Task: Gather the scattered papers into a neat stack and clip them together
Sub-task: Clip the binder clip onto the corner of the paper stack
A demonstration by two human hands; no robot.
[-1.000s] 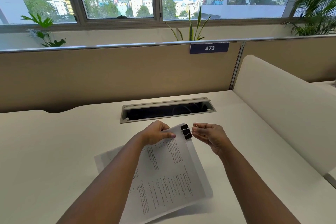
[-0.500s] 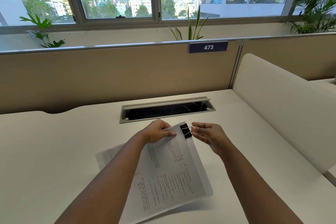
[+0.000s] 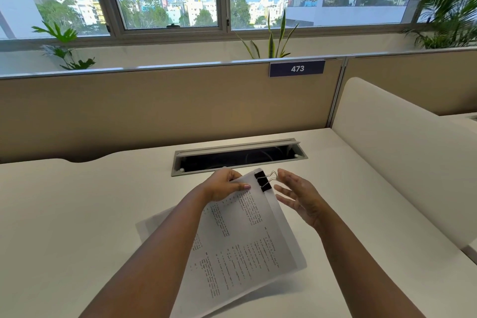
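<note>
A stack of printed papers [image 3: 247,240] is held tilted above the white desk [image 3: 77,214]. A black binder clip [image 3: 262,181] sits clamped on the stack's top corner, its wire handles sticking out to the right. My left hand [image 3: 223,185] grips the top edge of the stack just left of the clip, thumb on the printed side. My right hand [image 3: 296,196] hovers just right of the clip with fingers spread and straight, holding nothing. My left forearm hides part of the pages.
A cable slot [image 3: 238,159] with an open metal lid lies in the desk just beyond the hands. A beige partition [image 3: 154,111] with a "473" label [image 3: 296,68] stands behind it. A white divider [image 3: 402,162] rises at the right.
My right hand has let go of the clip's wire handles and opened, moving slightly away to the right. The clip stays on the papers, which my left hand still holds.
</note>
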